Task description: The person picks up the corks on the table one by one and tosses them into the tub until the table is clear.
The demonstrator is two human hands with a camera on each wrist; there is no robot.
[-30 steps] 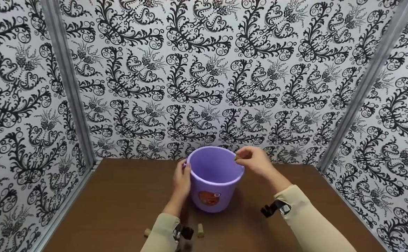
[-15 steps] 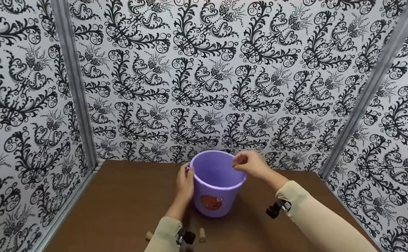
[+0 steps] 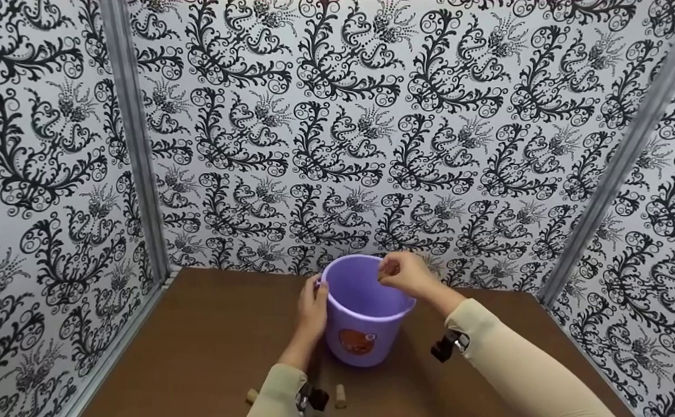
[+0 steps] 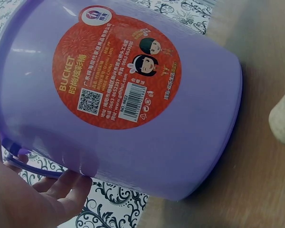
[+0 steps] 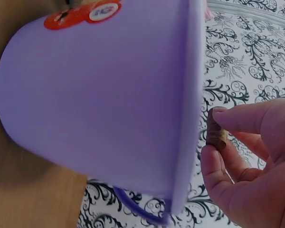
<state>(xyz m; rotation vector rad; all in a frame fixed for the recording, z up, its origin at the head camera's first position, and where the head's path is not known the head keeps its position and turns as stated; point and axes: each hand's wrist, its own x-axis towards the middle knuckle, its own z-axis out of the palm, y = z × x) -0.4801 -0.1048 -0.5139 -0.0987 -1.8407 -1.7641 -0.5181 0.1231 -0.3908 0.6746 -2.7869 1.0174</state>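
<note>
A purple plastic bucket with a round red label stands upright on the brown table. At its left side my left hand holds it, thumb near the rim and fingers by the purple handle. My right hand is over the right part of the bucket's opening. In the right wrist view, its thumb and fingertips pinch a small brown cork just beyond the rim. The bucket's floor is hidden from the head view.
One cork stands on the table in front of the bucket. Another cork lies beside the left sleeve, partly covered by it. Patterned panels enclose the table at the back and sides.
My right hand has moved from the bucket's right rim leftward over the opening, still pinching the cork. The left hand keeps its hold. The head view has shifted slightly.
</note>
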